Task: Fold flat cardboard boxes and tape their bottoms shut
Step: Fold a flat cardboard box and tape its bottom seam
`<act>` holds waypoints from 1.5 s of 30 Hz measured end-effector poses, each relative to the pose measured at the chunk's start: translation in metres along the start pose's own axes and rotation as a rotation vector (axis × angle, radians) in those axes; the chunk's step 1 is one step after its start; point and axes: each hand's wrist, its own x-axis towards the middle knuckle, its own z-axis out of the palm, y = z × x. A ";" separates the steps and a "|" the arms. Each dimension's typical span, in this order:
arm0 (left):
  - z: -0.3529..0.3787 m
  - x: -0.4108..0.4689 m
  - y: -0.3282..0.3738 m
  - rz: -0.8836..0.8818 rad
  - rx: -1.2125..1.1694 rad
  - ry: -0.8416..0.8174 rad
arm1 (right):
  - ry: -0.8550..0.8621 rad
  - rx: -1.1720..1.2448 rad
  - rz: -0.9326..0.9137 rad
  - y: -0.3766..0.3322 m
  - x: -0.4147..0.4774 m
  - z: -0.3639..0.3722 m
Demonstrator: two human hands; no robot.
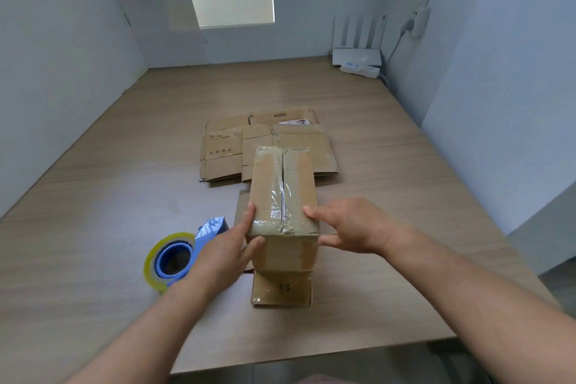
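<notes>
Both hands are on the near end of the box (280, 184), which sits bottom-up on the surface (93, 196), about in the middle. The left hand (218, 254) has a straight forefinger along the top left edge and its thumb flat on the near face. The right hand (352, 227) mirrors that at the right corner, with a fingertip on top and its thumb at the side. Neither really wraps around it, more like open fingers pressing against the cardboard.

Progress-wise, I'd say this box is basically done. It's folded up, and clear tape runs down the centre seam and over both ends. Looks like the tape's just getting pressed down. The open-end flap (282, 288) splays out toward the camera. The open end faces down, so no idea if there's anything inside.

Still plenty left, though. A few flat boxes (224, 153) lie overlapping just behind it, unfolded and untaped as far as I can see. The tape roll (168, 259), on its blue dispenser, sits just beside the left hand.
</notes>
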 end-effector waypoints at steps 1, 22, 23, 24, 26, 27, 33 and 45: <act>0.011 -0.007 0.005 -0.056 -0.079 0.100 | 0.052 -0.012 -0.005 -0.004 -0.002 0.005; -0.024 0.015 -0.023 0.167 0.174 0.136 | 0.280 0.212 0.028 -0.011 -0.004 0.027; -0.023 0.015 -0.025 0.162 0.161 0.128 | 0.261 0.228 0.046 -0.011 -0.002 0.029; -0.022 0.016 -0.026 0.162 0.148 0.124 | 0.247 0.260 0.068 -0.010 -0.002 0.031; -0.022 0.017 -0.027 0.172 0.133 0.118 | 0.237 0.333 0.099 -0.011 -0.001 0.036; -0.022 0.016 -0.026 0.178 0.133 0.119 | 0.234 0.348 0.106 -0.012 -0.002 0.037; -0.019 0.011 -0.025 0.192 0.238 0.075 | 0.228 0.427 0.219 -0.013 -0.005 0.038; -0.026 0.025 0.013 0.115 -0.544 -0.208 | 0.142 1.100 0.636 -0.022 0.030 0.022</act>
